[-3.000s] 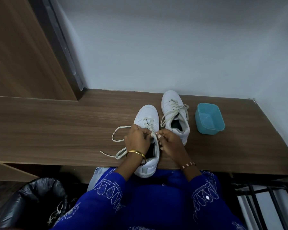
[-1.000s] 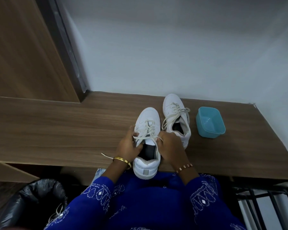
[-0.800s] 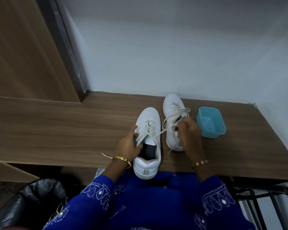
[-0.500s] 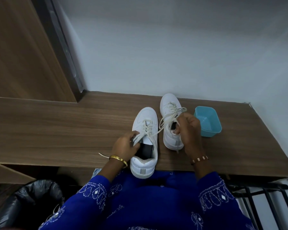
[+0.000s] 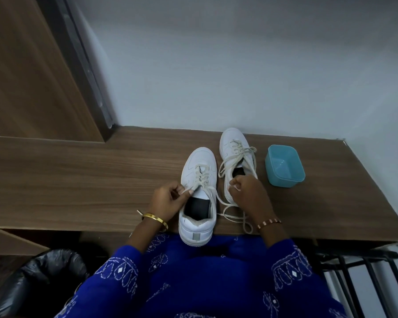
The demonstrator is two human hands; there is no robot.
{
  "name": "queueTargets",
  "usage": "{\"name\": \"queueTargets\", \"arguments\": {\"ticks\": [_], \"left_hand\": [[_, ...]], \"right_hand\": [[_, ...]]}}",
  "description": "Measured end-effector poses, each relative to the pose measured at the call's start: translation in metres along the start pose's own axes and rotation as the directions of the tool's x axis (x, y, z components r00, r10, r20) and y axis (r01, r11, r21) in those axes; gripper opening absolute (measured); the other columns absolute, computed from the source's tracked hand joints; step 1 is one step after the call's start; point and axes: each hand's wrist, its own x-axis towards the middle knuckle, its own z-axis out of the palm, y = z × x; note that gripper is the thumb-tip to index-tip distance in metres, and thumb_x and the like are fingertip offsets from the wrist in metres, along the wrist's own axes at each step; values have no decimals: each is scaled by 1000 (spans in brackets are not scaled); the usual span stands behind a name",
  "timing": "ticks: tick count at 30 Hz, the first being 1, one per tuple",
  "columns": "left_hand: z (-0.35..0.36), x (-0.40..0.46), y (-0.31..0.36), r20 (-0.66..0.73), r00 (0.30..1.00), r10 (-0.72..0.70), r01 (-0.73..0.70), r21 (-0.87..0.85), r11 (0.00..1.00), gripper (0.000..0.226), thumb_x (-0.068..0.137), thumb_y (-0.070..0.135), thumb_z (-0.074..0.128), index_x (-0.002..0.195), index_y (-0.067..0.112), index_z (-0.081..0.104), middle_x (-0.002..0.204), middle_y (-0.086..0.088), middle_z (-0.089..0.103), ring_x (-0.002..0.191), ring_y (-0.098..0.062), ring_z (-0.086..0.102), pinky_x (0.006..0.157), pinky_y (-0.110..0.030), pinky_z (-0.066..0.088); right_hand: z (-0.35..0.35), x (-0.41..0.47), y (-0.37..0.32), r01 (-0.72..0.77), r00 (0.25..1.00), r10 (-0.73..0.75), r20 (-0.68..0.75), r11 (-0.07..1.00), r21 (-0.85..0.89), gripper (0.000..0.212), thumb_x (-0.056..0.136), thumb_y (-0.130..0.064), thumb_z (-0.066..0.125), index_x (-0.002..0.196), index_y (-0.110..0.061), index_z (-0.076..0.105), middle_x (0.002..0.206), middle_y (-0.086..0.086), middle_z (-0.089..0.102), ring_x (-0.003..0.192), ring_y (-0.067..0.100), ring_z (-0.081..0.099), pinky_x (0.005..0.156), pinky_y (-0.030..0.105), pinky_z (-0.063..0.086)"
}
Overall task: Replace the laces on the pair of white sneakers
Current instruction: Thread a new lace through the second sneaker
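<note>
Head view looked down on a long brown wood-grain bench top (image 5: 78,184) set against a pale grey wall (image 5: 239,65), with a tall wooden cabinet panel (image 5: 21,76) at the far left. Below the bench edge sat a bin lined with a black plastic bag (image 5: 44,276) on the left and a black metal rack (image 5: 363,271) on the right. A person in a blue embroidered sleeve (image 5: 129,267) faced the bench.

Two white low-top sneakers stood side by side, toes toward the wall. The nearer white sneaker (image 5: 199,198) had its heel just over the bench edge; the farther white sneaker (image 5: 236,157) stood beside a small turquoise plastic tub (image 5: 284,166), apart from it.

The left hand (image 5: 168,203) pinched one end of the nearer sneaker's cream lace (image 5: 202,177) between thumb and fingers at the tongue. The right hand (image 5: 248,191), fingers curled, gripped the other end of that lace, which ran across to it and trailed in loose loops on the bench near the wrist.

Judging by the scene, both sneakers already carried cream laces through their eyelets. The farther one's lace (image 5: 237,154) hung loose and untied; the nearer one's upper eyelets could not be made out clearly. What seemed left was snugging and tying the nearer lace, then tidying the farther.
</note>
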Motion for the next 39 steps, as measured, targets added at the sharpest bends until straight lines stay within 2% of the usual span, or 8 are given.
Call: {"name": "queueTargets", "arguments": {"ticks": [3,6,11,15,21,24,30,39], "left_hand": [[-6,7,11,98,993,-67,88,-227,970,31,84,10,64,57,14,50,50,8,49,43,-1,42,51,-23,35],[-18,14,24,173,981,-90,149,-368,918,34,85,4,60,53,15,58,51,6,54,48,-4,46,51,-23,37],[-36,22,48,269,954,-129,265,-562,783,27,91,1,47,66,1,58,71,-2,71,78,-8,67,63,-15,52],[-43,27,51,368,923,-113,297,-495,817,26,92,8,46,73,0,62,72,4,72,85,-6,67,73,-18,51],[-44,30,56,381,919,-98,312,-555,771,32,91,11,48,71,12,73,76,-3,70,88,-19,62,77,-28,47],[-48,31,60,385,920,-76,323,-633,704,37,91,9,46,69,15,75,80,-2,72,74,-11,68,67,-21,55],[-56,40,76,342,940,-25,264,-674,690,26,83,14,53,67,14,74,81,-3,72,76,-12,69,74,-25,56],[-68,52,116,289,957,27,174,-647,743,34,94,18,47,66,14,65,83,-2,71,74,-13,68,67,-24,54]], "right_hand": [[6,0,-11,-13,997,2,81,991,135,32,88,-16,54,61,-1,57,62,12,58,55,16,48,55,26,37],[18,1,-18,-198,941,127,313,958,207,34,91,-19,48,67,2,59,56,10,56,43,12,44,40,20,37],[29,2,-17,-486,843,332,424,808,333,40,96,-33,43,66,-8,51,55,8,54,36,14,43,32,14,34],[24,7,-19,-590,793,331,512,628,507,33,95,-33,46,73,-11,54,57,4,53,31,9,39,35,16,32],[22,10,-31,-619,783,309,539,318,718,14,88,-24,62,83,-11,59,68,1,52,56,10,45,53,22,40],[16,15,-40,-596,802,275,531,289,750,18,88,-23,60,100,-10,64,82,0,60,71,10,52,63,23,42],[-17,21,-62,-475,879,152,451,225,850,21,94,-21,49,78,-15,62,80,1,66,79,12,60,75,28,42],[-69,31,-94,-119,993,43,111,436,892,25,96,-16,46,83,-11,66,52,-5,54,51,7,46,49,18,32]]}}
